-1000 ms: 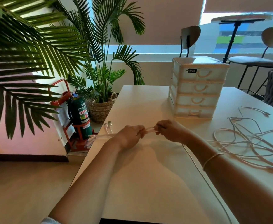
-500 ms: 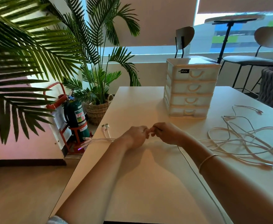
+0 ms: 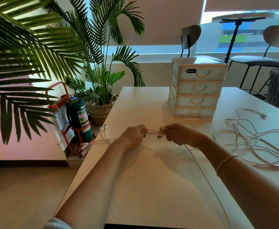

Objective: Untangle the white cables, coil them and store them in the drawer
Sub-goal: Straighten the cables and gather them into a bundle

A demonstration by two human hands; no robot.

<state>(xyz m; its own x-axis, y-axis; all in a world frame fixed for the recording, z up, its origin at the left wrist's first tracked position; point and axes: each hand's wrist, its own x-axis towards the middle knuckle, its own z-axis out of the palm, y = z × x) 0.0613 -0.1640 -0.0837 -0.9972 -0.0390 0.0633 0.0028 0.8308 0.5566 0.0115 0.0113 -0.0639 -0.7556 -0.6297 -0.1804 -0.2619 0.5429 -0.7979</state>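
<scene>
A bundle of white cables (image 3: 152, 132) is stretched between my hands above the white table (image 3: 152, 187). My left hand (image 3: 133, 137) grips the bundle, and its plug ends (image 3: 103, 129) stick out past the table's left edge. My right hand (image 3: 175, 133) grips the same strands a short way to the right. One cable trails from my right hand down toward the near edge. A loose tangle of white cables (image 3: 249, 141) lies on the table to the right. The white drawer unit (image 3: 196, 90) stands behind my hands with all its drawers closed.
Left of the table stand a green fire extinguisher (image 3: 79, 119) in a red stand and a potted palm in a woven basket (image 3: 100, 111). Palm fronds hang at the upper left. Chairs and a high round table stand by the window behind.
My hands came together half a second ago and have since drawn apart, baring a short stretch of the cable bundle between them. The view has shifted slightly.
</scene>
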